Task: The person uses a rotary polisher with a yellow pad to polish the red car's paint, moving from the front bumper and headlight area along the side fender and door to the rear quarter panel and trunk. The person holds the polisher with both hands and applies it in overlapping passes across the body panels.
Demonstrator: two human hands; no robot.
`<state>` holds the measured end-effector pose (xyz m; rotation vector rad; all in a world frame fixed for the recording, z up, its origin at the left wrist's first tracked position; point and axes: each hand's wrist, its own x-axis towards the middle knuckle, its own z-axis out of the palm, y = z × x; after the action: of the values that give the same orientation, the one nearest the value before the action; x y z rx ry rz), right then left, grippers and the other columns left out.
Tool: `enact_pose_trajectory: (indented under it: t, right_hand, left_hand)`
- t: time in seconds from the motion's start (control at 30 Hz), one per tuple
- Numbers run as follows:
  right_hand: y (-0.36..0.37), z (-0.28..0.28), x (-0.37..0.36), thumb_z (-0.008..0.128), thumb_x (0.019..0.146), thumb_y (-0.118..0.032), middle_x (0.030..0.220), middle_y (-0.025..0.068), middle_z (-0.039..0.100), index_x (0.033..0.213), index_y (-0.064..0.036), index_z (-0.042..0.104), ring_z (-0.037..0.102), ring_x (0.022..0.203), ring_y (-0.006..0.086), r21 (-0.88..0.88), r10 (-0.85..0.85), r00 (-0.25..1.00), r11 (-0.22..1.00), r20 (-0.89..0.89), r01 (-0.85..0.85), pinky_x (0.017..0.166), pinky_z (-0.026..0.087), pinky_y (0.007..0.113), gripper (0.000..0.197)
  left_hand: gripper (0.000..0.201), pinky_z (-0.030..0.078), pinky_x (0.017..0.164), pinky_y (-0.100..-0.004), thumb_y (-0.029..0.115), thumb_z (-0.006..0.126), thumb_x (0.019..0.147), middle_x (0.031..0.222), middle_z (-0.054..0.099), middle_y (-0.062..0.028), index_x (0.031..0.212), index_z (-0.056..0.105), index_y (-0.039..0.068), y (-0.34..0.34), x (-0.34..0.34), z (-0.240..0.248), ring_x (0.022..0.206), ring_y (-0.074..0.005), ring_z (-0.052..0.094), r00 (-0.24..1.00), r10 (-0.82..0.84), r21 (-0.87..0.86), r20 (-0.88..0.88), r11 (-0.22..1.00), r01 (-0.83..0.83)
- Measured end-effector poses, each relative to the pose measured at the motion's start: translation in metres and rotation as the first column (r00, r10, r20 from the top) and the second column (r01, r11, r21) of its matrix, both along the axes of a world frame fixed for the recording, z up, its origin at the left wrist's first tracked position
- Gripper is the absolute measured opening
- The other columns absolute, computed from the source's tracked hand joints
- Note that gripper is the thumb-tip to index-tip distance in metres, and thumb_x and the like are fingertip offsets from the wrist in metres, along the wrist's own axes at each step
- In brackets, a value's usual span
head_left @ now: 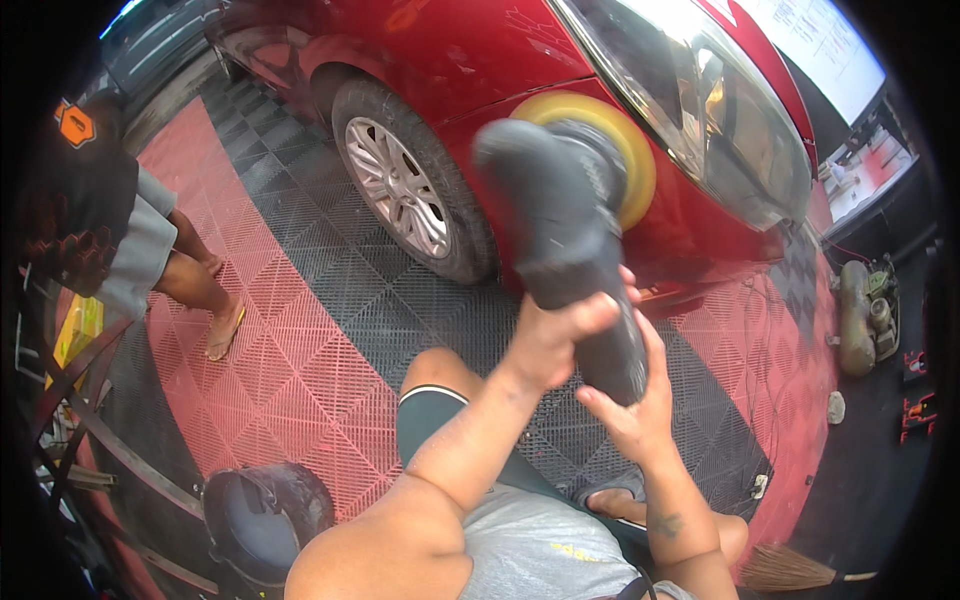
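Both my hands are wrapped round a black car polisher [570, 245]. My left hand [555, 335] grips its body close to the head, while my right hand [640, 405] holds the rear of the handle. The polisher's round yellow pad [640, 165] lies against the red front bumper [690, 240], just below the headlight [700, 110]; whether it presses firmly I cannot tell. Slight blur covers the tool. The front wheel [400, 185] with its silver rim is to the left of the polisher.
Another person [130, 220] in grey shorts stands at the left. A black bucket [265, 520] sits at lower left, a broom [790, 568] at lower right. An air compressor [868, 315] is by the right wall. Red and black grid tiles [280, 370] cover the floor.
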<state>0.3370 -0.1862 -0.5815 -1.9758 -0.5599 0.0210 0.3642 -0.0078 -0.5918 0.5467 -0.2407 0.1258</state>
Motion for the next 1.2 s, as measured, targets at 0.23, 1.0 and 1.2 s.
enact_pose_trajectory:
  t: [0.23, 1.0, 1.2]
  right_hand:
    - [0.067, 0.020, 0.033, 0.096, 0.080, -0.038, 0.153, 0.0213, 0.063, 0.169, -0.0169, 0.033, 0.066, 0.135, 0.0422, -0.364, 0.112, 0.994, 0.925, -0.002, -0.105, 0.109, 0.057, 0.048, 0.111]
    - [0.091, 0.049, 0.027, 0.095, 0.080, -0.045, 0.138, 0.0281, 0.069, 0.170, -0.0112, 0.032, 0.071, 0.125, 0.0459, -0.515, 0.108, 0.992, 0.855, 0.067, -0.059, 0.101, 0.060, 0.053, 0.114]
    - [0.073, 0.049, 0.017, 0.093, 0.080, -0.051, 0.134, 0.0256, 0.071, 0.172, -0.0141, 0.029, 0.074, 0.117, 0.0461, -0.666, 0.109, 0.991, 0.745, 0.075, -0.031, 0.096, 0.061, 0.054, 0.118]
  left_hand:
    - [0.074, 0.061, 0.107, -0.0577, 0.048, 0.081, 0.090, 0.134, 0.066, -0.0191, 0.143, 0.056, 0.002, 0.066, 0.022, -0.057, 0.127, -0.0401, 0.067, 0.995, 0.096, -0.278, 0.027, 0.957, -0.085]
    - [0.073, 0.057, 0.111, -0.0533, 0.052, 0.078, 0.096, 0.134, 0.064, -0.0140, 0.144, 0.053, 0.003, 0.079, 0.030, -0.068, 0.128, -0.0335, 0.065, 0.995, 0.082, -0.368, 0.047, 0.928, -0.059]
    - [0.088, 0.054, 0.115, -0.0485, 0.061, 0.089, 0.085, 0.139, 0.062, -0.0095, 0.146, 0.054, 0.007, 0.056, 0.017, -0.093, 0.134, -0.0280, 0.061, 0.996, 0.093, -0.328, -0.005, 0.940, -0.090]
